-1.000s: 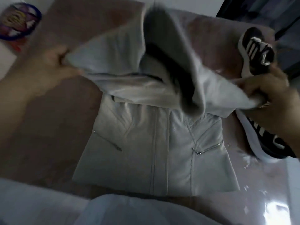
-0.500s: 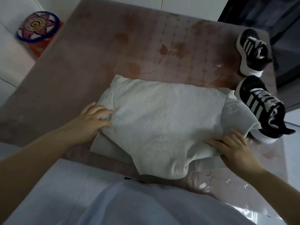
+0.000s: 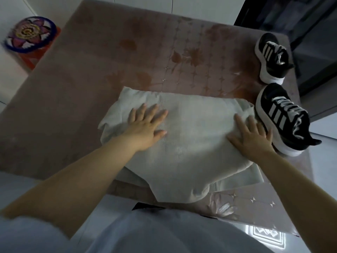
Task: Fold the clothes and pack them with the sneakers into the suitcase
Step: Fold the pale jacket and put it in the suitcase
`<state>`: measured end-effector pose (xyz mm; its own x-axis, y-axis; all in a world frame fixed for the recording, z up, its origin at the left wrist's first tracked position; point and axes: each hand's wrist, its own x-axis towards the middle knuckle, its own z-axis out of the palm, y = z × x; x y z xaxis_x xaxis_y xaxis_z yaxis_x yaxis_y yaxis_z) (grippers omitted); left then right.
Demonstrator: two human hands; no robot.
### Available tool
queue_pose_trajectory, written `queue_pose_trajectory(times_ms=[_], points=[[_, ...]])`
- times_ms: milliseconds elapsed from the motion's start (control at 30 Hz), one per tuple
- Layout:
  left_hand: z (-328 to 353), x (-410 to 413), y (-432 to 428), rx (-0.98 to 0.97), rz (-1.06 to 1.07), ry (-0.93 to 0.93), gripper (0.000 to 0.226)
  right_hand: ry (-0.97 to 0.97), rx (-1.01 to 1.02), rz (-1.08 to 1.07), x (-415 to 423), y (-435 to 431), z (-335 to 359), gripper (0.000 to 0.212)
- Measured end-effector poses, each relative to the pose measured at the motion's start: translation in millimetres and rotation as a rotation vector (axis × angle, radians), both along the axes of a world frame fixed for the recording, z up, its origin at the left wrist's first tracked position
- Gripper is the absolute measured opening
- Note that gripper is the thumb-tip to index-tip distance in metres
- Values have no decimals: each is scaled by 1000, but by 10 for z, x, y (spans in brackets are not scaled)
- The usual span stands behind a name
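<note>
Left hand: the left hand (image 3: 144, 125) lies palm down on the left part of the folded cloth, fingers (image 3: 156, 114) straight and spread, pressing flat and gripping nothing.
Right hand: the right hand (image 3: 253, 137) lies palm down on the right part of the same cloth, its fingers straight and fanned out too, holding nothing.
Clothes: one white garment (image 3: 191, 152) sits folded into a rough block on the near half of the counter (image 3: 127, 61). A smoother layer peeks out under its knitted top layer, and its near corner reaches the counter's front edge.
Sneakers: both are black with white stripes and white soles. The near sneaker (image 3: 284, 121) stands just beside the garment's right edge and close to the right hand, though I cannot tell if they touch. The far sneaker (image 3: 271, 57) stands behind it near the counter's far right corner.
Counter covering: a pinkish cloth with a faint flower pattern.
Off to the left: a round cushion (image 3: 30, 33) with a bright flower design, on something orange, stands apart from the counter.
</note>
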<state>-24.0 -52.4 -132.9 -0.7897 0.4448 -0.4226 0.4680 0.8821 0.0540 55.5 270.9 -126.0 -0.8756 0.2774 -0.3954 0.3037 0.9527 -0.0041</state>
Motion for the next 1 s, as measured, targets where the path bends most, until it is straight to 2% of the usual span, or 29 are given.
queue_pose_trajectory(times_ms=[67,133,233,333,400,467,533,567,667,700,733,800,833,1000], points=[[-78,-23,51,-72,13,-34,63,-77,0,-48,-28,-7,-50,72],[-70,-9,123,-30,22,8,63,50,6,-63,-56,-215,45,72],[-83,59,100,27,-10,97,62,261,-103,60,55,-812,193,76],[-154,72,-76,4,-90,73,64,84,-166,256,366,-1326,-22,85],[-60,-54,-230,176,-132,128,60,-42,-143,304,472,-1406,-205,82],[71,-239,-438,385,-138,299,53,-73,-146,271,455,-1403,-196,82],[157,-470,-685,482,20,386,53,-75,-192,242,398,-1538,-40,78],[177,-583,-791,508,147,342,55,-44,-228,262,376,-1690,21,74],[110,-873,-972,567,471,40,67,215,-361,459,326,-2364,146,62],[74,-934,-986,617,523,-55,70,207,-419,516,315,-2602,143,62],[35,-972,-984,679,563,-134,71,110,-455,550,309,-2815,122,65],[-37,-991,-937,765,616,-253,73,-115,-381,571,303,-3110,46,80],[-71,-993,-905,775,631,-292,73,-155,-315,591,296,-3189,12,83],[-164,-1070,-852,767,676,-332,81,-147,-157,673,243,-3291,-91,61]])
